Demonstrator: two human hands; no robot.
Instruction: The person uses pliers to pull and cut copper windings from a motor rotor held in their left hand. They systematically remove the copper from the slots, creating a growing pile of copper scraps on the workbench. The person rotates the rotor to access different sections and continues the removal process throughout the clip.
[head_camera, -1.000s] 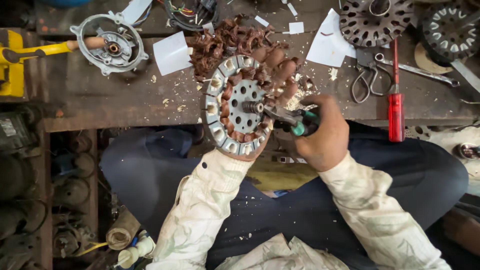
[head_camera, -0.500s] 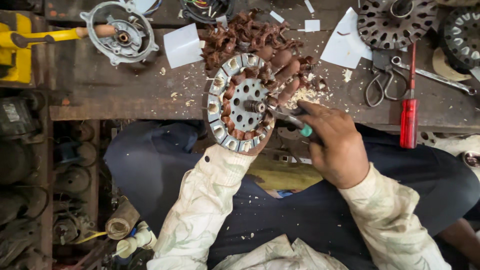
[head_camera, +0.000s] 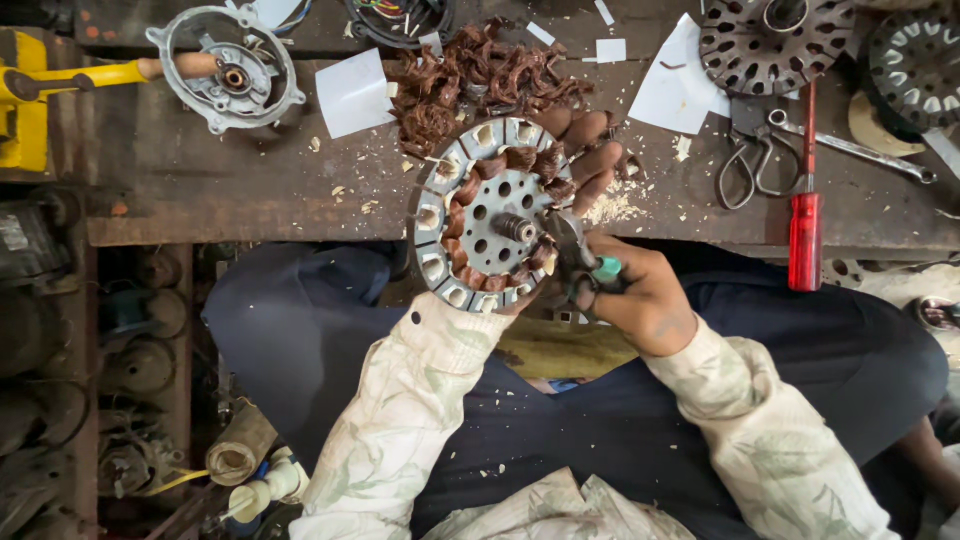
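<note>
A round grey motor stator (head_camera: 492, 215) with copper windings in its slots is held upright over my lap by my left hand (head_camera: 588, 160), whose fingers wrap its far right rim. My right hand (head_camera: 640, 295) grips pliers (head_camera: 578, 255) with green handles; their jaws sit at the windings on the stator's lower right, beside the centre shaft. A heap of pulled copper wire (head_camera: 480, 85) lies on the bench just behind the stator.
On the dark workbench (head_camera: 250, 190) lie a red-handled screwdriver (head_camera: 805, 230), scissors (head_camera: 745, 165), a spanner (head_camera: 860, 150), white paper pieces (head_camera: 355, 92), a grey motor end cover (head_camera: 228, 68), and other stators (head_camera: 775, 40) at back right. A yellow tool (head_camera: 40, 90) sits far left. Old motor parts fill the left shelf.
My right hand with the pliers has shifted slightly down and left along the stator's lower right windings. The view has moved a little; the stator stays held.
</note>
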